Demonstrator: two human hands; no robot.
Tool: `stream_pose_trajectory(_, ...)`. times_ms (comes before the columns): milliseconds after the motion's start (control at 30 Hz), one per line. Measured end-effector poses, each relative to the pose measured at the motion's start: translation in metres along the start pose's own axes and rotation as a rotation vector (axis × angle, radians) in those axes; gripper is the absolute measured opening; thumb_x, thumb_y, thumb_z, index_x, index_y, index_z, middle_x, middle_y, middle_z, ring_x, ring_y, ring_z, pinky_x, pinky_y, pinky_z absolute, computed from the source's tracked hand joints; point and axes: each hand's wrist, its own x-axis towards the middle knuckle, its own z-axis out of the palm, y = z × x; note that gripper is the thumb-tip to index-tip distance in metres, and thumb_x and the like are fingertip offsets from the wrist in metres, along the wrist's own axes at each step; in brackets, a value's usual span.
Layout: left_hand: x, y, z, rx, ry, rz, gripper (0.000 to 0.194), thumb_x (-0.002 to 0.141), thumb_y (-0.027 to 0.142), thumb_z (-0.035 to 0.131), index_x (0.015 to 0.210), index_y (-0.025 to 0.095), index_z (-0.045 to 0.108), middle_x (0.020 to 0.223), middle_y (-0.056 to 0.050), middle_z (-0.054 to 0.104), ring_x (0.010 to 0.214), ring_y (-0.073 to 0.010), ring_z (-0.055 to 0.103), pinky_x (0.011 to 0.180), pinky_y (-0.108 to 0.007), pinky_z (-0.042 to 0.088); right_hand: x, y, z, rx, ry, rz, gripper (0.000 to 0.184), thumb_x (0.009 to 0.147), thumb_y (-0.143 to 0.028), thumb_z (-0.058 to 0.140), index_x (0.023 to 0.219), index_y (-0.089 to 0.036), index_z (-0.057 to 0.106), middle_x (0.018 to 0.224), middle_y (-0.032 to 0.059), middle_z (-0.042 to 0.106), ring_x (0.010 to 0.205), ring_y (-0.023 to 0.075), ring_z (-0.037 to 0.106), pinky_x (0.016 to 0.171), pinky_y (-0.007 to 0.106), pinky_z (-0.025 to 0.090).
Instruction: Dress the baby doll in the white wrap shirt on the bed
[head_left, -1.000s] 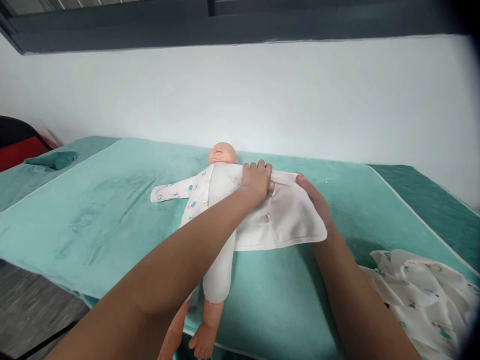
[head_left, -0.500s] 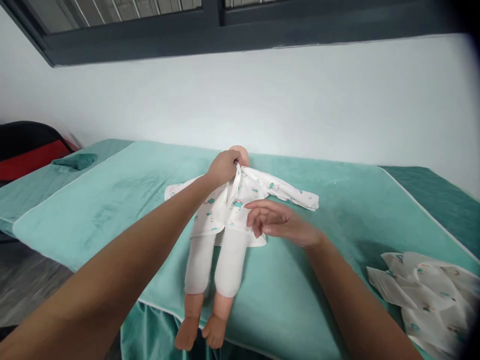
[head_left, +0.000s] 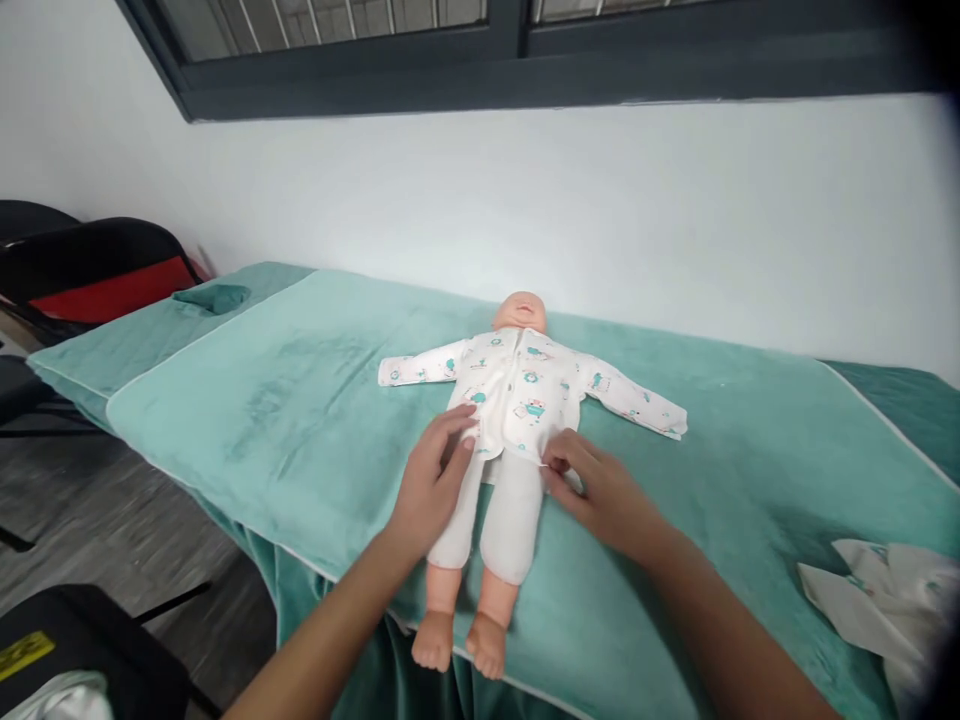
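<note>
A baby doll [head_left: 511,535] lies on its back with arms spread, wearing a white printed baby shirt [head_left: 517,385]. The shirt's front edges meet down the middle of the chest, and white cloth covers the legs down to the shins. At the shirt's lower edge on the left side is my left hand [head_left: 433,478], its thumb and fingers apart and touching the cloth. On the opposite side my right hand [head_left: 596,495] has its fingers pinched on the shirt's hem, near the doll's hip.
The doll rests on a green padded bed cover [head_left: 285,400] against a white wall. Crumpled printed white cloth [head_left: 885,600] lies at the right edge. Black and red chairs [head_left: 112,275] stand at the left, with a black seat [head_left: 97,640] at lower left. Above is a dark window frame [head_left: 360,80].
My left hand has let go of the shirt's collar and come down to the hem. My right hand has closed on the hem at the right. The view has shifted left.
</note>
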Motion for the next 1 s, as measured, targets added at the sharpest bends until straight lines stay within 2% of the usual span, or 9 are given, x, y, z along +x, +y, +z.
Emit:
stream_pose_trajectory(133, -0.046, -0.021, -0.019, 0.020, 0.076, -0.068, 0.024, 0.098, 0.036, 0.049, 0.113, 0.032, 0.067, 0.138, -0.003, 0.060, 0.130, -0.0244, 0.056, 0.115, -0.042, 0.044, -0.019, -0.004, 0.011, 0.067, 0.058, 0.052, 0.010, 0.093, -0.019, 0.052, 0.086, -0.025, 0.049, 0.080, 0.0009, 0.054, 0.071, 0.0173, 0.051, 0.065, 0.031, 0.042)
stream_pose_trajectory(233, -0.044, -0.043, -0.037, 0.141, 0.064, -0.023, 0.027, 0.099, 0.035, 0.045, 0.115, 0.032, 0.067, 0.134, -0.004, 0.062, 0.129, -0.0246, 0.057, 0.114, -0.044, 0.044, -0.034, -0.006, 0.017, 0.157, 0.111, 0.142, 0.010, 0.091, -0.023, 0.057, 0.083, -0.026, 0.053, 0.079, 0.0013, 0.057, 0.071, 0.0185, 0.054, 0.065, 0.033, 0.045)
stream_pose_trajectory(367, 0.005, -0.077, -0.064, 0.488, 0.114, 0.087, 0.042, 0.096, 0.032, 0.049, 0.136, 0.020, 0.056, 0.149, -0.013, 0.051, 0.142, -0.0304, 0.043, 0.119, -0.054, 0.035, -0.047, -0.006, 0.023, 0.284, 0.464, 0.411, 0.011, 0.089, -0.039, 0.064, 0.094, -0.029, 0.064, 0.092, 0.0038, 0.064, 0.084, 0.0220, 0.061, 0.077, 0.036, 0.052)
stream_pose_trajectory(433, 0.039, -0.093, -0.076, 0.640, 0.106, 0.053, 0.057, 0.093, 0.031, 0.053, 0.147, 0.017, 0.044, 0.159, -0.018, 0.039, 0.148, -0.0355, 0.034, 0.118, -0.056, 0.034, -0.047, 0.001, 0.021, 0.258, 0.643, 0.602, 0.020, 0.086, -0.044, 0.066, 0.099, -0.029, 0.064, 0.097, 0.0045, 0.067, 0.090, 0.0229, 0.063, 0.083, 0.037, 0.052)
stream_pose_trajectory(500, 0.070, -0.106, -0.085, 0.749, 0.081, -0.017, 0.064, 0.093, 0.032, 0.052, 0.152, 0.013, 0.037, 0.161, -0.021, 0.035, 0.149, -0.0391, 0.033, 0.117, -0.059, 0.034, -0.042, 0.014, 0.015, 0.167, 0.723, 0.749, 0.027, 0.084, -0.046, 0.067, 0.104, -0.028, 0.062, 0.102, 0.0055, 0.069, 0.096, 0.0236, 0.065, 0.089, 0.038, 0.052)
stream_pose_trajectory(600, 0.104, -0.120, -0.093, 0.848, -0.021, -0.054, 0.059, 0.098, 0.031, 0.041, 0.152, 0.009, 0.036, 0.153, -0.022, 0.047, 0.144, -0.0361, 0.042, 0.117, -0.056, 0.032, -0.030, 0.042, 0.002, -0.057, 0.682, 0.824, 0.032, 0.082, -0.041, 0.065, 0.110, -0.025, 0.061, 0.109, 0.0083, 0.072, 0.101, 0.0247, 0.067, 0.094, 0.040, 0.051)
stream_pose_trajectory(800, 0.136, -0.135, -0.100, 0.948, -0.076, 0.001, 0.051, 0.101, 0.026, 0.029, 0.148, 0.010, 0.043, 0.147, -0.019, 0.055, 0.141, -0.0295, 0.047, 0.118, -0.050, 0.032, -0.007, 0.093, -0.016, -0.278, 0.568, 0.716, 0.046, 0.081, -0.038, 0.060, 0.124, -0.022, 0.062, 0.116, 0.0097, 0.072, 0.110, 0.0261, 0.066, 0.097, 0.043, 0.050)
stream_pose_trajectory(900, 0.142, -0.137, -0.099, 0.943, -0.060, -0.002, 0.050, 0.100, 0.017, 0.026, 0.144, 0.012, 0.047, 0.146, -0.017, 0.057, 0.140, -0.0274, 0.048, 0.118, -0.049, 0.031, -0.002, 0.099, -0.018, -0.250, 0.611, 0.686, 0.043, 0.081, -0.038, 0.060, 0.120, -0.022, 0.064, 0.116, 0.0091, 0.072, 0.108, 0.0247, 0.067, 0.098, 0.042, 0.049)
stream_pose_trajectory(1000, 0.142, -0.138, -0.096, 0.937, -0.030, -0.022, 0.053, 0.097, 0.010, 0.025, 0.145, 0.009, 0.046, 0.147, -0.018, 0.055, 0.142, -0.0276, 0.046, 0.118, -0.048, 0.030, -0.004, 0.088, -0.015, -0.190, 0.643, 0.678, 0.038, 0.083, -0.045, 0.061, 0.113, -0.022, 0.067, 0.112, 0.0080, 0.073, 0.103, 0.0238, 0.067, 0.094, 0.039, 0.050)
